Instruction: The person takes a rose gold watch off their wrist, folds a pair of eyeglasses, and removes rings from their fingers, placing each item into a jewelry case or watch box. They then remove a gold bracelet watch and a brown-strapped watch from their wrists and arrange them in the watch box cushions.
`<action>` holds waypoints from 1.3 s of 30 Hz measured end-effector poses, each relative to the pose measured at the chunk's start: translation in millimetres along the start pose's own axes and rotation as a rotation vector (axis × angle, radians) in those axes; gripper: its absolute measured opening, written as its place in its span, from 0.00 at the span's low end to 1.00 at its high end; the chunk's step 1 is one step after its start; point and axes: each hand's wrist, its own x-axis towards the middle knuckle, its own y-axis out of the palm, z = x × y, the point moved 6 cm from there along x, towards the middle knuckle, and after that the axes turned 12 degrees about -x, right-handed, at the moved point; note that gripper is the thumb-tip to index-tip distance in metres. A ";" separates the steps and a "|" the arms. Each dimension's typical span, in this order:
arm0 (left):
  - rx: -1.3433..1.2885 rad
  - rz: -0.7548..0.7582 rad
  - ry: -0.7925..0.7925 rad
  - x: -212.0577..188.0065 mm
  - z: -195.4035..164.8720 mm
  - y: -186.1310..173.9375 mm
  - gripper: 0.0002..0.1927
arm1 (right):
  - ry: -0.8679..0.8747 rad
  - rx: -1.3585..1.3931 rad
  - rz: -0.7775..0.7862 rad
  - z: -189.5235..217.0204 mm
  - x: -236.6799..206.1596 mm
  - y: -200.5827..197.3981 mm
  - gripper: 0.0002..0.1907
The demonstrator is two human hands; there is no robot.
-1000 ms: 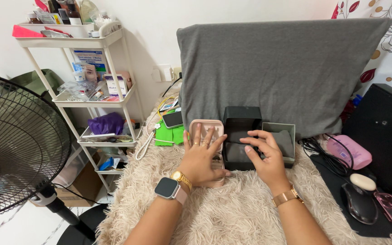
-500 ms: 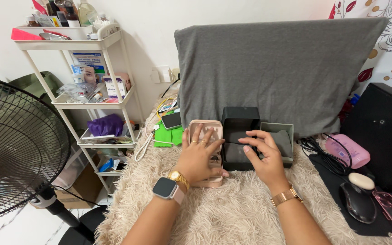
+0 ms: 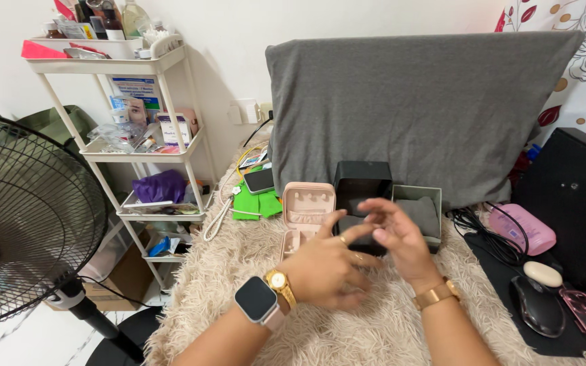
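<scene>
Lifting off the boxes, both hands now meet above the fluffy beige rug [image 3: 388, 325]; half a second ago each lay flat on a box. The pink jewellery box [image 3: 306, 215] stands open and uncovered, just beside the black box [image 3: 363, 186] and the grey-lined tray [image 3: 420, 213]. The left hand [image 3: 327, 271] hovers with fingers spread, gripping nothing visible. The right hand [image 3: 398, 244] touches the left's fingertips, fingers loosely curled; whether something small is pinched between them cannot be told. Work appears to have moved from the boxes to the fingers.
</scene>
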 end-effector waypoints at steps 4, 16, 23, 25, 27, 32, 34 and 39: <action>-0.155 -0.151 -0.020 11.0 -10.9 -10.2 0.26 | 0.227 0.509 0.084 -29.1 -9.8 -11.3 0.35; -0.137 -0.226 0.028 41.9 -22.2 -3.1 0.17 | 0.315 0.472 -0.007 -49.9 -10.4 -13.4 0.28; -0.150 -0.182 0.024 45.3 -19.7 2.4 0.14 | 0.342 0.457 -0.077 -32.1 -12.1 -7.1 0.26; -0.221 -0.188 0.014 44.0 -19.8 2.4 0.17 | 0.352 0.485 -0.098 -31.6 -11.6 -6.0 0.26; -0.277 -0.185 0.002 43.7 -19.7 3.4 0.18 | 0.338 0.481 -0.090 -33.4 -7.2 -4.8 0.24; -0.354 -0.183 -0.019 44.7 -20.7 9.2 0.18 | 0.259 0.547 -0.052 -39.9 -5.2 -7.4 0.19; -0.361 -0.189 -0.017 45.4 -23.7 13.3 0.19 | 0.228 0.575 -0.057 -42.3 -7.4 -13.1 0.17; -0.397 -0.213 -0.016 45.2 -24.8 18.8 0.19 | 0.185 0.507 -0.115 -49.2 -7.5 -26.2 0.16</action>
